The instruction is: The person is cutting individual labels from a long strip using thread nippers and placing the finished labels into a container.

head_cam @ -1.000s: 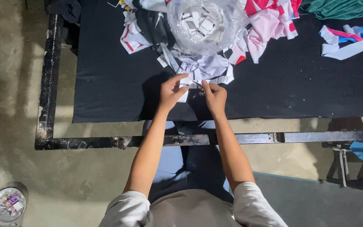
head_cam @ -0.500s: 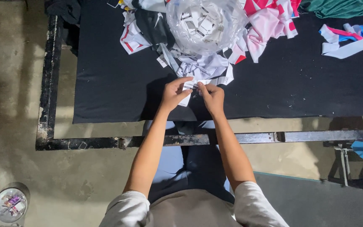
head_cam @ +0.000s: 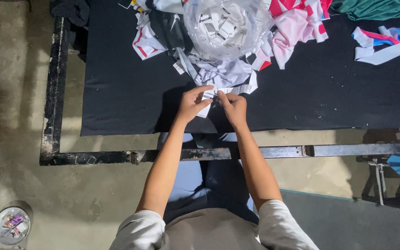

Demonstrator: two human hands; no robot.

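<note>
My left hand (head_cam: 191, 103) and my right hand (head_cam: 232, 107) meet over the near part of a black table (head_cam: 116, 92). Between their fingertips they pinch a small white paper tag strip (head_cam: 209, 96), which hangs down a little between the thumbs. Just beyond the hands lies a heap of white and grey cloth pieces (head_cam: 225, 74). Behind that stands a clear plastic bag (head_cam: 225, 25) holding several small white tags.
Pink, red and white cloth scraps (head_cam: 297, 32) lie at the back right, with white and blue strips (head_cam: 385, 44) and green cloth (head_cam: 371, 7) farther right. A black metal frame bar (head_cam: 52, 88) edges the table. A round clear container (head_cam: 11, 225) sits on the concrete floor.
Both hands have stayed close together at the same spot, fingers shifting slightly on the white tag strip. Nothing else moved.
</note>
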